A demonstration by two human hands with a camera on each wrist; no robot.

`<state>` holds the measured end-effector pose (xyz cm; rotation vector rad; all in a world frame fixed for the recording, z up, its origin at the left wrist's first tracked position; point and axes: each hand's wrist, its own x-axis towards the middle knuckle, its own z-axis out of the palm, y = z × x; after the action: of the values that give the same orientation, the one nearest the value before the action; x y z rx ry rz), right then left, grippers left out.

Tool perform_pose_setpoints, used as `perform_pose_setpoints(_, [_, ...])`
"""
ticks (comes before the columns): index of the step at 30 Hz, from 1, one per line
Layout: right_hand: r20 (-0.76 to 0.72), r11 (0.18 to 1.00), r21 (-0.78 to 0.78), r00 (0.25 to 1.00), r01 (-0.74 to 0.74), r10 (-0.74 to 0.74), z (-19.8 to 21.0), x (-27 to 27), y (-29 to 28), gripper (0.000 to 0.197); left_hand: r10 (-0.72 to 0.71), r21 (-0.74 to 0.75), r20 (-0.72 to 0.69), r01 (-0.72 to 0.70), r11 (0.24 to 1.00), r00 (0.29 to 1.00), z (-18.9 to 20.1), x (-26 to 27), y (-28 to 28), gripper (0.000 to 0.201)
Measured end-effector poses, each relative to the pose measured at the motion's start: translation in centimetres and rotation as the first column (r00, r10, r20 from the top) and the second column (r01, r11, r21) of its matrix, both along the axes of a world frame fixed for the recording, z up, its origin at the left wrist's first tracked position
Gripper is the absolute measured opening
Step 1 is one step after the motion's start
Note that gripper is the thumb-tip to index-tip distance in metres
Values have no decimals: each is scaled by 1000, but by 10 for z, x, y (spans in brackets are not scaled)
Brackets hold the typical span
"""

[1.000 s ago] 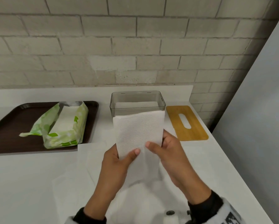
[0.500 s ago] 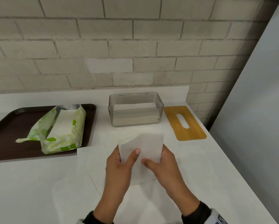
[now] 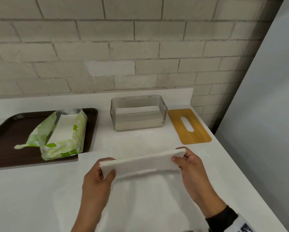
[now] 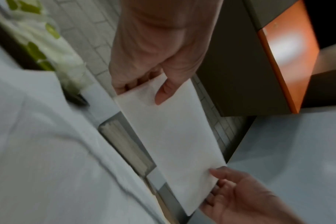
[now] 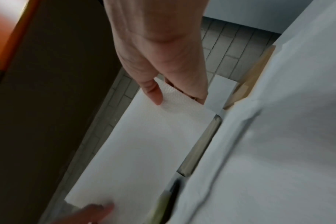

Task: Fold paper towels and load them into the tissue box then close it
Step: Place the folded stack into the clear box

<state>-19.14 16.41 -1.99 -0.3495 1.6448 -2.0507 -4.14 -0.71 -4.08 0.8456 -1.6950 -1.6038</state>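
Observation:
A folded white paper towel (image 3: 140, 162) is stretched flat between both hands, above the counter and in front of the box. My left hand (image 3: 105, 171) pinches its left end, thumb on top. My right hand (image 3: 182, 156) pinches its right end. The left wrist view shows the same paper towel (image 4: 173, 139) held at both ends, as does the right wrist view, where the towel (image 5: 144, 144) runs from my right thumb to my left fingers. The clear tissue box (image 3: 138, 113) stands open behind, with folded towels lying in its bottom. Its bamboo lid (image 3: 189, 126) with an oval slot lies flat to the right.
A dark brown tray (image 3: 5, 131) at the left holds an opened green-and-white towel pack (image 3: 61, 134). Loose unfolded sheets (image 3: 140, 198) lie on the white counter under my hands. A brick wall stands behind, and the counter's edge runs down the right side.
The towel was upright and tall in front of the box. It has been folded down and turned flat, and my hands have spread apart to its two ends.

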Motion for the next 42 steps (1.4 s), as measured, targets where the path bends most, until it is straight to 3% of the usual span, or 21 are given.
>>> perform_pose_setpoints(8, [24, 965, 257, 998, 45, -52, -33, 9, 5, 41, 45, 50, 149, -53, 997, 988, -20, -3, 14, 39])
perform_pose_setpoints(12, [37, 937, 350, 999, 4, -18, -36, 10, -2, 35, 43, 50, 167, -52, 997, 985, -20, -7, 17, 39])
perform_pose_setpoints(19, [-12, 939, 343, 999, -35, 41, -22, 7, -3, 26, 39, 50, 145, -46, 998, 989, -7, -3, 11, 29])
perform_pose_setpoints(22, [-124, 947, 317, 988, -52, 96, 7, -2, 3, 21, -138, -7, 216, 143, 990, 967, -1, 8, -5, 37])
perform_pose_setpoints(25, [-277, 957, 272, 944, -104, 181, 44, -6, 2, 19, -439, -25, 310, 469, 883, 843, 9, 10, -6, 44])
perform_pose_setpoints(27, [-353, 964, 217, 909, -152, 223, 66, -3, -4, 24, -514, -82, 298, 557, 826, 805, 20, 3, 4, 39])
perform_pose_setpoints(31, [-351, 981, 18, 917, -194, 188, 76, 7, -15, 28, -421, -61, 34, 422, 904, 906, 42, -20, 33, 16])
perform_pose_setpoints(34, [-272, 984, -92, 955, -151, 121, 66, 14, -17, 38, -311, -77, -72, 305, 949, 948, 49, -30, 44, 15])
perform_pose_setpoints(38, [-269, 994, -30, 959, -107, 95, 46, 20, -20, 35, -180, -63, -130, 173, 983, 975, 47, -36, 46, 18])
perform_pose_setpoints(42, [-281, 999, -1, 959, -46, 43, 31, 19, -27, 38, -151, -85, -109, 142, 986, 983, 40, -43, 47, 23])
